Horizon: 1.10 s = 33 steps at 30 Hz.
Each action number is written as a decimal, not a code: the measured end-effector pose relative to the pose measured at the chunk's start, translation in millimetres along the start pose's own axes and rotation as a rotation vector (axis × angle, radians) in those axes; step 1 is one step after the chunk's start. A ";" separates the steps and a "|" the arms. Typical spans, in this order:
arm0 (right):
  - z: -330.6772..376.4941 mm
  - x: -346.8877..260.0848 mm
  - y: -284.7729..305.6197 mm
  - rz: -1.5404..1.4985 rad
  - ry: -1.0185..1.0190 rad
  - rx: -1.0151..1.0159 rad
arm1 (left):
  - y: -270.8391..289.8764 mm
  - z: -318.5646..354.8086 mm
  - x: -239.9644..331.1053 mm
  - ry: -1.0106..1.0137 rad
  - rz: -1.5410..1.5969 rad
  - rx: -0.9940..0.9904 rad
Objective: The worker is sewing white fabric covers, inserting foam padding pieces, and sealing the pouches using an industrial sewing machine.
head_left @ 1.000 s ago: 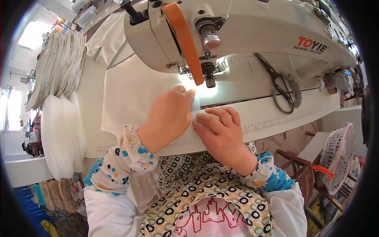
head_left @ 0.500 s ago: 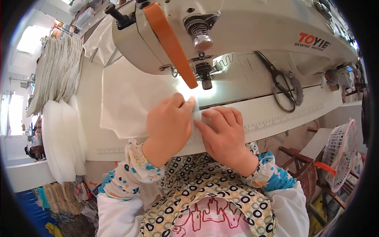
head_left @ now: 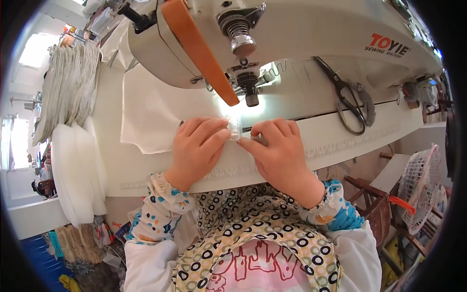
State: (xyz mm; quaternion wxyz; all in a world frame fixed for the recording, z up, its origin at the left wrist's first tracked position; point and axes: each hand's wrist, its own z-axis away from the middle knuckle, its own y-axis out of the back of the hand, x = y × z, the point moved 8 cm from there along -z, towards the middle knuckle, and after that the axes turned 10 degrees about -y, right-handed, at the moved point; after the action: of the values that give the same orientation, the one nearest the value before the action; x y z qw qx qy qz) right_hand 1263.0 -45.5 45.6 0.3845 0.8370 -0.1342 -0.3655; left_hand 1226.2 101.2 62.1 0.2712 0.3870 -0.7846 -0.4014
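Observation:
White fabric [head_left: 151,109] lies flat on the sewing machine [head_left: 311,34] bed, its right edge running under the lit needle area. At that edge, just in front of the needle, a narrow pale strip [head_left: 235,125] shows between my hands. My left hand [head_left: 197,151] has its fingers curled and pressed together on the fabric edge. From the other side, my right hand [head_left: 279,155] closes its thumb and fingers at the near end of the same edge. The exact pinch is partly hidden by my fingers. An orange lever-like bar [head_left: 202,53] slants down above the needle area.
Black scissors [head_left: 344,97] lie on the bed to the right, beside a grey fuzzy scrap [head_left: 368,108]. A printed ruler scale runs along the table's front. Stacked grey-white cloth [head_left: 70,87] and white padding [head_left: 78,170] hang at left; a white fan [head_left: 421,190] stands at right.
My left hand has slid left and slightly down, its pointing finger now curled in. The white fabric has shifted a little left and away from me. My right hand has stayed near its place.

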 end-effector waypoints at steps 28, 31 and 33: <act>-16.0 0.9 -6.1 0.058 0.060 -0.080 | -0.7 0.9 -14.4 -0.071 0.130 -0.058; -28.5 5.2 -9.5 0.075 0.070 -0.084 | -1.7 -5.2 -26.6 -0.063 0.172 -0.030; -38.0 8.1 -8.8 0.037 0.076 -0.061 | -1.2 -9.5 -33.0 -0.041 0.171 -0.043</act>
State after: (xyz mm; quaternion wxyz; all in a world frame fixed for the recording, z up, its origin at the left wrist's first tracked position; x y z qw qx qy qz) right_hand 1295.3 -23.0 51.6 0.4214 0.8355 -0.1240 -0.3303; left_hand 1251.9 124.0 62.3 0.2967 0.3043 -0.8115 -0.4011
